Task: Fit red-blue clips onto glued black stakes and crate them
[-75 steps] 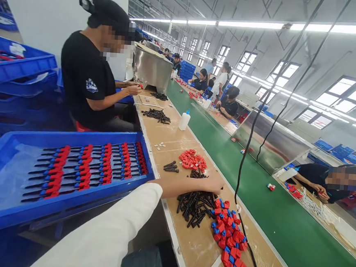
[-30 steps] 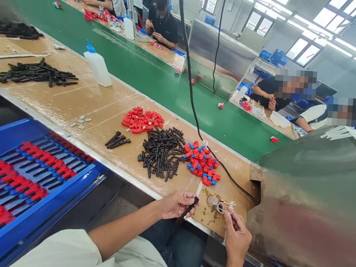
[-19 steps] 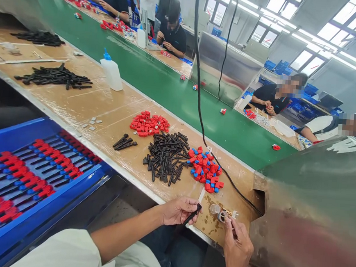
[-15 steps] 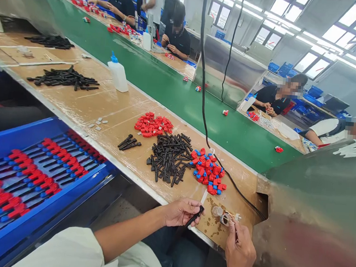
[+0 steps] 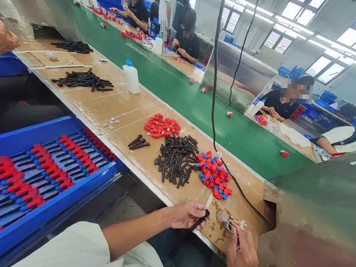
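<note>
At the near edge of the brown workbench [image 5: 118, 104], my left hand [image 5: 186, 215] is closed round a thin black plastic part [image 5: 200, 221]. My right hand [image 5: 242, 258] is closed in a pinch on a thin stick that points into a small round cup [image 5: 229, 224], beside a clear cap [image 5: 222, 216] on a stained patch. Just beyond lie a heap of black parts [image 5: 177, 160], a pile of red and blue clips [image 5: 215, 175], a pile of red clips [image 5: 161, 126] and a few black parts [image 5: 138, 142] set apart.
A blue tray [image 5: 45, 209] of finished red-and-blue-tipped black rods sits at my left. A white squeeze bottle [image 5: 131, 76], another black heap [image 5: 82, 80], a hanging black cable [image 5: 215, 83], a green conveyor belt [image 5: 181, 96] and a steel housing [image 5: 315, 226] surround me. Other people work across the belt.
My left hand left the black heap with one part and came to the bench edge. My right hand came into view pinching the stick at the cup. The view swung right.
</note>
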Demonstrator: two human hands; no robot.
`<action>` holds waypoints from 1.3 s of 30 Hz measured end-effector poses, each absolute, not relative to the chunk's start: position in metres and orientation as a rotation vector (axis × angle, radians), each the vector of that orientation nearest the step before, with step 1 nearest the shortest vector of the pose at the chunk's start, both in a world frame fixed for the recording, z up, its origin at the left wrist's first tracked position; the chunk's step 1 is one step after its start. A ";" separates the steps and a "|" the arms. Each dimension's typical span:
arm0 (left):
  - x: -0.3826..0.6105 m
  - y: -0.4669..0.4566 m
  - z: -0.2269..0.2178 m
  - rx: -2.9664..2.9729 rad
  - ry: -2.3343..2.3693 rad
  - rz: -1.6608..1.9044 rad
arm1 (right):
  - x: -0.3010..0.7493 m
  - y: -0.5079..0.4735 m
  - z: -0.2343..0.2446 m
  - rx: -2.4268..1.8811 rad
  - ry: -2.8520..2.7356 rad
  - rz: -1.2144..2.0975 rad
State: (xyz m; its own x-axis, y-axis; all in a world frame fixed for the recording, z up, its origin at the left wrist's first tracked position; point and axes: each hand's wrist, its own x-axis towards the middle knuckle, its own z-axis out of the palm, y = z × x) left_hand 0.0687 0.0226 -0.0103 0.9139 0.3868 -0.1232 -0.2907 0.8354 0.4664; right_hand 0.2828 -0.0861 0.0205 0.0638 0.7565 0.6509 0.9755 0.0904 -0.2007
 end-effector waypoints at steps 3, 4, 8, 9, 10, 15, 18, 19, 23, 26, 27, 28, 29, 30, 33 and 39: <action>0.069 0.023 -0.010 0.463 0.215 0.363 | 0.282 -0.085 0.023 -1.685 -1.770 -0.436; 0.069 0.023 -0.010 0.466 0.217 0.362 | 0.281 -0.084 0.024 -1.671 -1.785 -0.443; 0.069 0.023 -0.010 0.465 0.228 0.358 | 0.280 -0.083 0.025 -1.620 -1.817 -0.449; 0.069 0.024 -0.010 0.463 0.228 0.358 | 0.280 -0.083 0.024 -1.619 -1.812 -0.440; 0.069 0.024 -0.010 0.463 0.226 0.358 | 0.280 -0.084 0.024 -1.626 -1.800 -0.430; 0.069 0.024 -0.013 0.469 0.221 0.361 | 0.282 -0.087 0.024 -1.698 -1.703 -0.353; 0.068 0.023 -0.015 0.452 0.216 0.349 | 0.281 -0.089 0.025 -1.750 -1.638 -0.293; 0.067 0.023 -0.016 0.446 0.215 0.349 | 0.281 -0.090 0.026 -1.768 -1.610 -0.273; 0.066 0.021 -0.013 0.430 0.233 0.362 | 0.280 -0.094 0.027 -1.791 -1.460 -0.204; 0.066 0.020 -0.009 0.427 0.263 0.366 | 0.280 -0.097 0.027 -1.803 -1.345 -0.111; 0.067 0.019 -0.008 0.430 0.275 0.367 | 0.280 -0.098 0.027 -1.813 -1.305 -0.076; 0.067 0.018 -0.006 0.435 0.284 0.368 | 0.279 -0.099 0.027 -1.827 -1.255 -0.045; 0.068 0.016 -0.005 0.443 0.290 0.369 | 0.278 -0.099 0.027 -1.843 -1.188 -0.013; 0.069 0.015 -0.003 0.453 0.293 0.367 | 0.276 -0.099 0.027 -1.856 -1.095 0.023; 0.072 0.009 0.002 0.474 0.294 0.357 | 0.271 -0.098 0.026 -1.788 -0.692 0.178; 0.091 -0.004 0.005 0.434 0.321 0.291 | 0.275 -0.092 0.022 -1.506 -0.343 0.408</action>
State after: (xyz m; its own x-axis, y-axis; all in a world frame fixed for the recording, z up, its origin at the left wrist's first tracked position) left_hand 0.0905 -0.0044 0.0052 0.9091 0.3403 -0.2401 -0.2051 0.8676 0.4530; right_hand 0.2746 -0.0920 0.0221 0.8856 0.4633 -0.0322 -0.0473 0.0211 -0.9987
